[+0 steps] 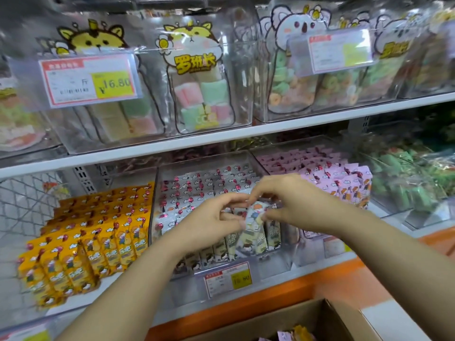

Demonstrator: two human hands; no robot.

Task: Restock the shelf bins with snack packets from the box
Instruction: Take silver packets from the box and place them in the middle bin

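A shop's white metal shelving [221,141] fills the background, its upper level lined with clear plastic bins of pastel marshmallow bags [199,94] and a red-and-yellow price card [91,80] at the upper left of the frame. On the lower level, at the left, yellow snack packets [98,230] stand in tight rows. Just beside them, in the middle of the frame, sits a clear plastic bin [270,267] packed with white snack packets [202,188]. Over its front half the left hand [216,217] curls its fingers and pinches the upper left edge of one white cartoon-printed packet [256,217]. The packet is tilted above the front row. The right hand [293,203] pinches the same packet's upper right edge between thumb and bent fingers. Further right lie pink snack packets [344,180], then blurred green packets [406,183]. At the bottom right of the frame an open brown cardboard box [270,321] holds a few pink and yellow packets.
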